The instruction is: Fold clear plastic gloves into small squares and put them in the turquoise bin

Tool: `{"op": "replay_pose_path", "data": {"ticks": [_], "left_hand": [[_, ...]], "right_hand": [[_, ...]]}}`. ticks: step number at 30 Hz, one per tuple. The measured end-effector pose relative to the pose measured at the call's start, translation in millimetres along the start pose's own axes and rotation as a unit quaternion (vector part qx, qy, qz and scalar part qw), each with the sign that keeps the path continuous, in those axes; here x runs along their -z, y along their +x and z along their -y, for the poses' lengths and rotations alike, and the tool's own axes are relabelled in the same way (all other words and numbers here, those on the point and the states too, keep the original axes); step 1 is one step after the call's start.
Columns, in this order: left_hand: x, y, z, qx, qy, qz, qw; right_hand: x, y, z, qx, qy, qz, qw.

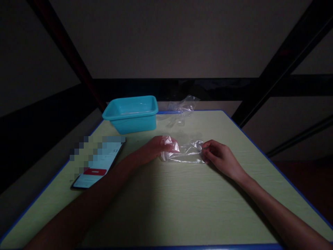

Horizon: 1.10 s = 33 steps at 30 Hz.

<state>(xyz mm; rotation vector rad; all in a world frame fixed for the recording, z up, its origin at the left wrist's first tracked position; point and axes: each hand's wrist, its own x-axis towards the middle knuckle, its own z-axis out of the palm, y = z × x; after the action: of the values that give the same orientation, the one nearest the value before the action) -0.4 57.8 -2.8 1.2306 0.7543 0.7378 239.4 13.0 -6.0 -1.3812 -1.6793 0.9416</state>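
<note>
A clear plastic bag point(186, 152) stretches between my two hands, just over the middle of the table. My left hand point(163, 145) is inside the bag's left end, with the film lying over its fingers; whether those fingers grip anything is hard to make out. At the other end, my right hand point(218, 156) pinches the edge of the bag between thumb and fingers. Behind it, more crumpled clear plastic point(183, 107) lies at the table's far edge.
A turquoise basin point(135, 121) stands at the back left of the pale table point(182, 208), which has a blue edge. A phone point(101, 166) with a lit, partly pixelated screen lies beside my left forearm. Dark bars and a wall are behind.
</note>
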Motion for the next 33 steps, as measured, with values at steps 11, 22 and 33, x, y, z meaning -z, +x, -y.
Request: {"op": "replay_pose_path", "data": {"ticks": [11,22,33], "left_hand": [[3.0,-4.0,-4.9,0.053,0.030,-0.019,0.998],[-2.2,-12.5,-15.3,0.060,0.180,-0.027,0.981],[-3.4,-10.3,-10.9,0.104,0.055,-0.033,0.993]], "right_hand": [[0.7,-0.6,0.0,0.005,-0.018,-0.001,1.000],[0.9,-0.8,0.9,0.015,-0.024,0.006,1.000],[1.3,-1.2,0.7,0.013,-0.029,0.008,0.999]]}}
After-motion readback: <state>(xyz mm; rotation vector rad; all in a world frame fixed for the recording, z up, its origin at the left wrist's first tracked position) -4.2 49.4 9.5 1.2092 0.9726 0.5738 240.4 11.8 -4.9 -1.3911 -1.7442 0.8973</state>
